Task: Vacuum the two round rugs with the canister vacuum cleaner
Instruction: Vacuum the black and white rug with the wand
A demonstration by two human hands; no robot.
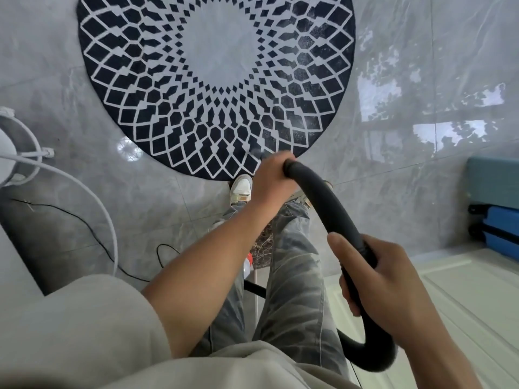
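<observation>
A round rug point(216, 80) with a dark blue and white diamond pattern and a pale centre lies on the grey floor ahead of my feet. I hold a black vacuum hose point(323, 203) that curves from near the rug's front edge back toward my body. My left hand point(273, 181) grips the hose's far end just over the rug's near edge. My right hand point(382, 279) grips the hose lower down, close to my right hip. The nozzle and the canister are hidden behind my hands and legs. Only one rug is in view.
A white fan base point(16, 153) with a white cable point(92, 197) stands at the left, with a thin black cord point(92, 228) on the floor beside it. Blue luggage point(497, 217) sits at the right edge. A white panelled surface point(460, 304) lies at lower right.
</observation>
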